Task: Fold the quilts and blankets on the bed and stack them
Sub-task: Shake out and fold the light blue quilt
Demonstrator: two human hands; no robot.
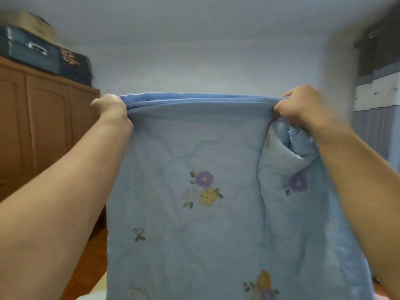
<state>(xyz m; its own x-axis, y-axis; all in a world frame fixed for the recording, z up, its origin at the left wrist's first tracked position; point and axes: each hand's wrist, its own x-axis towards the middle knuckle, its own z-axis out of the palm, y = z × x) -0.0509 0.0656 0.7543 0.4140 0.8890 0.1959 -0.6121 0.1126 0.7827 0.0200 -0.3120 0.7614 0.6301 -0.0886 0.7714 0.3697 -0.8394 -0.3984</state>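
The light blue quilt [194,202] with small flower prints fills the middle and lower part of the view, and it hides everything behind it, so the bed cannot be seen. Its bottom edge is cut off by the lower border of the picture. The right side of the frame is blurred, and the curtain [376,100] there is hard to make out. The left hand [112,109] grips the upper left corner of the quilt; its fingers are curled over the folded edge and are mostly hidden behind the fabric, only the back of the hand shows. The right hand [303,105] grips the upper right corner, its fingers closed tightly around a bunch of fabric that hangs in thick folds just below it. The two hands are well apart, and the top edge stretches nearly straight between them, showing several layers. The quilt hangs down from both hands in front of the person. On the left stands a brown wooden wardrobe [43,126], with dark suitcases [32,48] on top.
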